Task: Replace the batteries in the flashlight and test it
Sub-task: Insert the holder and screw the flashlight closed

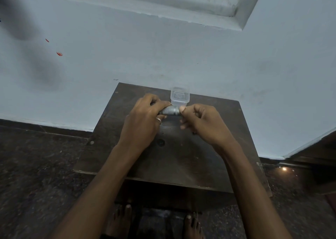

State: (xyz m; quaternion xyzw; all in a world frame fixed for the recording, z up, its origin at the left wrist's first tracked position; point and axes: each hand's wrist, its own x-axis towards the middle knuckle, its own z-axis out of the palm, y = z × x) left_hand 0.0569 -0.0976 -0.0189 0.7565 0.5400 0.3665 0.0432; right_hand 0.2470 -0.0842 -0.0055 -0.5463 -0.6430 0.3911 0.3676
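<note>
A small silver flashlight [171,110] with a knurled body lies sideways, held just above the dark wooden stool [181,162]. My left hand [145,118] is wrapped around its left part and hides that end. My right hand [201,122] pinches the flashlight's right end between thumb and fingers; that end is covered by the fingertips. No batteries show in view. A ring sits on one finger of my left hand.
A small clear plastic container [180,97] stands on the stool's far edge, just behind the flashlight. The stool stands against a pale blue wall [163,57]. Dark speckled floor [36,166] lies on both sides, and bare feet show below the stool.
</note>
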